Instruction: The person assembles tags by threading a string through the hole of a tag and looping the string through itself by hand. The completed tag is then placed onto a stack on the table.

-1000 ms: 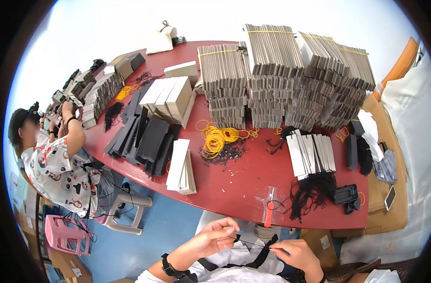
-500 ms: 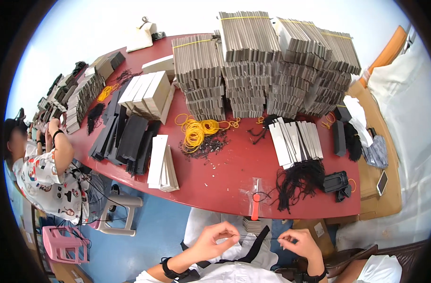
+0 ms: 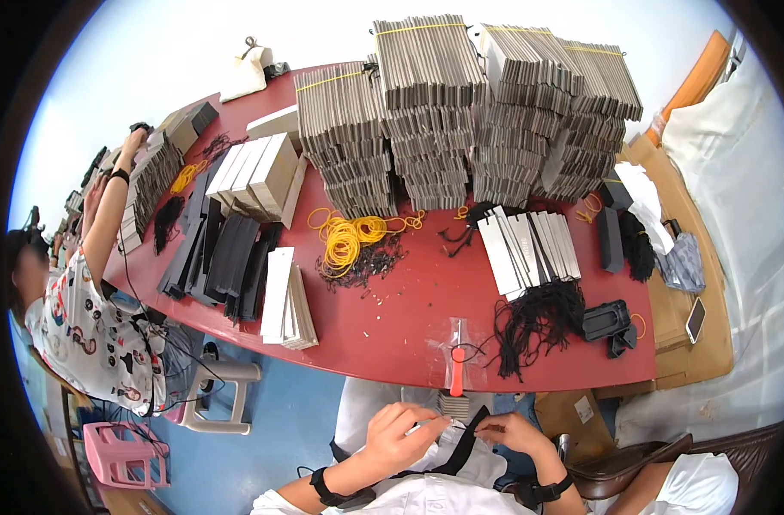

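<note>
Over my lap, my left hand [image 3: 406, 435] is closed in a pinch, its fingertips beside a small pale spot. My right hand [image 3: 519, 432] is also pinched, a short way to the right. A thin dark cord ran between the two hands a moment ago; now it hardly shows. Below the fingers a black strap [image 3: 466, 445] lies slanting across my white clothing. Just beyond, a red-orange handled tool [image 3: 457, 371] is fixed by clear tape at the table edge. A small stack of grey-edged pieces [image 3: 454, 406] sits below it.
The red table [image 3: 409, 318] bears white tags [image 3: 529, 249], black cords [image 3: 538, 326], yellow cord [image 3: 349, 240], white boxes [image 3: 280, 300], black strips [image 3: 237, 257] and tall banded stacks [image 3: 435, 103]. A co-worker [image 3: 91, 326] reaches over the table at left. A pink stool [image 3: 121, 455] stands on the floor.
My right hand has moved left, closer to my left hand, so the gap between them has narrowed. The co-worker's arm has stretched farther over the table. The view has shifted slightly.
</note>
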### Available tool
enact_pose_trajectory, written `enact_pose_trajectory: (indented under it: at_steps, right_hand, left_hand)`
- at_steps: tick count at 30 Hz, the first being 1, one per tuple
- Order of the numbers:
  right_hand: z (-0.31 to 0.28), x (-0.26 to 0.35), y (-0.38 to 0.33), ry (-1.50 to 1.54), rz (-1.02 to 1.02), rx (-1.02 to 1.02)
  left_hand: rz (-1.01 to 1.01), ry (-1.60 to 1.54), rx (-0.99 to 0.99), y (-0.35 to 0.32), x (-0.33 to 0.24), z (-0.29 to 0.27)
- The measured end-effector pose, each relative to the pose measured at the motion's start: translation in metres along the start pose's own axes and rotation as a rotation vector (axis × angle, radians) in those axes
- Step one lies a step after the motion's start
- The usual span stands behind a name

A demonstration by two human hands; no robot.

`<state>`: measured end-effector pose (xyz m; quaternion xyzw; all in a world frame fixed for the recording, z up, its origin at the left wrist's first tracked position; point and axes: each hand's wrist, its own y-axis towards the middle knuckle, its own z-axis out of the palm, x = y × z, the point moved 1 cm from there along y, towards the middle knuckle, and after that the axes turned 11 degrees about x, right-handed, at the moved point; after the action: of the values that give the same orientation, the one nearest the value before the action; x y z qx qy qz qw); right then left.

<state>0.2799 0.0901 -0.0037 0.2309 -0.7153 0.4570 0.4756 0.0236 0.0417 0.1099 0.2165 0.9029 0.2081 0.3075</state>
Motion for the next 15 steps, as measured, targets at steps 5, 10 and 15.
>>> enact_pose_trajectory:
  at_steps: [5,10,15]
  right_hand:
    - [0.003,0.005,0.001,-0.183,0.014,0.02]
    - [0.005,0.009,0.001,-0.209,0.006,-0.014]
    - [0.005,0.02,0.001,-0.195,0.046,0.009]
  left_hand:
    - [-0.034,-0.005,-0.015,-0.001,0.0,0.0]
    - [-0.098,-0.055,-0.035,-0.004,-0.001,0.005]
    - [-0.206,-0.204,0.066,-0.007,-0.003,0.007]
